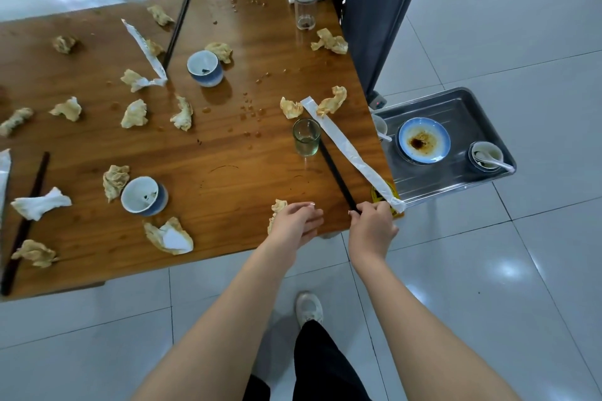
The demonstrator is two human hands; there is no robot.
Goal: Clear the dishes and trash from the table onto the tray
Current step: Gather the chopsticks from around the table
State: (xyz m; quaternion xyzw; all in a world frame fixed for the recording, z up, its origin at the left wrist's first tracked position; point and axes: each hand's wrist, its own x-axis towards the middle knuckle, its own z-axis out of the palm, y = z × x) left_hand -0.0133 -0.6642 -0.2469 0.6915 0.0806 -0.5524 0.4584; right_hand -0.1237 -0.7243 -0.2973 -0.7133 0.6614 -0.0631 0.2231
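Wooden table (228,172) on a white-tiled floor, littered from 9 to 1 o'clock with crumpled napkins, cups and glasses.

Metal tray (423,184), 3 o'clock: set low beside the table corner, probably to keep carries short. It holds a sauce-stained plate (423,140) and a bowl with a spoon. A second bowl is half hidden by the table edge.

Right hand (373,225), 5 o'clock: pinches the near end of the black chopsticks (335,172), whose far tips reach a glass (306,137).

Left hand (293,221): fingers relaxed over a napkin (278,205); contact unclear.
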